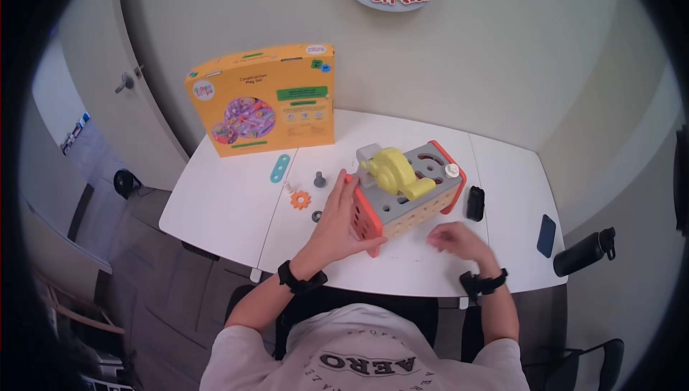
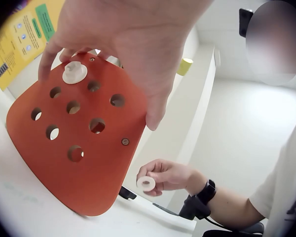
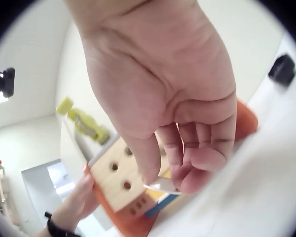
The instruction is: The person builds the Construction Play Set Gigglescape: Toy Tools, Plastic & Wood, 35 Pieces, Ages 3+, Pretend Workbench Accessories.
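- The toy bench (image 1: 409, 223) stands on the worktop (image 1: 215, 204), in front of the person: grey slotted top, pale wooden side with round holes, rounded orange-red end panels.
- A yellow-green toy piece (image 1: 391, 170) sits on its top; a white fastener (image 1: 451, 170) shows at one corner.
- Another white fastener (image 2: 74, 72) sits in the perforated left end panel (image 2: 64, 170).
- Left hand (image 1: 334, 233): its grip spans that panel, fingers over the upper edge, thumb on the side edge.
- Right hand (image 1: 463, 242): narrow grip, pinching a white ring (image 2: 146, 188) beside the bench.
- Leftward lie an orange gear (image 1: 300, 200), a grey bolt (image 1: 320, 179) and a teal strip (image 1: 280, 168).
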{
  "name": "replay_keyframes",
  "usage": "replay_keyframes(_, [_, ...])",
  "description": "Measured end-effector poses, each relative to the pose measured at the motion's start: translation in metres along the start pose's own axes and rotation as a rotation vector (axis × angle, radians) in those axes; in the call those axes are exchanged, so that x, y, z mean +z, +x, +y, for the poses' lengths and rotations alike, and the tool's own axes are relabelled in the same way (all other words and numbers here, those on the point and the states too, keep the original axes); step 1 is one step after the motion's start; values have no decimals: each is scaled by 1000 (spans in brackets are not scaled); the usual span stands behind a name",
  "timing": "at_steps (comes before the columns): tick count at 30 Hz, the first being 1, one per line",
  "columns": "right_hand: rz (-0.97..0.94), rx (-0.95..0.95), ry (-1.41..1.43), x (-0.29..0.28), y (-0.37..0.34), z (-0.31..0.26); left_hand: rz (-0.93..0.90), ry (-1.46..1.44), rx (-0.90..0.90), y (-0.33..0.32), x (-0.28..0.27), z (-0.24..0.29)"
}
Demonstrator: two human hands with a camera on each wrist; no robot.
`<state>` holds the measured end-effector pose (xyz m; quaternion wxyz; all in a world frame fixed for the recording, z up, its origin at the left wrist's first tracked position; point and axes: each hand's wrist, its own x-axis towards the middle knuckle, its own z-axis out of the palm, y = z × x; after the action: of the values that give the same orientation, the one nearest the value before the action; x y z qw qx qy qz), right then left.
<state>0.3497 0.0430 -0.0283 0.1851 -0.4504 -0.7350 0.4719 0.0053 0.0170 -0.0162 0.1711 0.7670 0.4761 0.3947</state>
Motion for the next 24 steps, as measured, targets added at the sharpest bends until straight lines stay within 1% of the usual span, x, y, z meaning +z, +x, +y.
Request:
replay_keyframes(1, [-66, -34, 31, 22, 9, 6, 3, 1, -1, 1, 0, 0])
replay_keyframes(3, [-69, -101, -29, 65, 29, 24, 6, 18, -17, 1, 0, 0])
replay_keyframes(6, [44, -159, 59, 99, 50, 14, 26, 66, -1, 3, -1, 0])
replay_keyframes(9, [15, 61, 158, 102, 57, 7, 40, 94, 6, 5, -3, 0])
replay_keyframes(12, [83, -74, 336, 114, 61, 27, 43, 87, 1, 7, -4, -4])
replay_keyframes(16, [162, -132, 321, 120, 62, 16, 53, 39, -10, 12, -4, -19])
replay_keyframes(19, [223, -195, 314, 123, 70, 6, 54, -121, -83, 19, -9, -31])
replay_keyframes(21, [276, -247, 341, 129, 80, 7, 55, -157, -113, 23, -13, -35])
replay_keyframes(24, [304, -300, 281, 128, 89, -10, 50, -241, -149, 34, -19, -52])
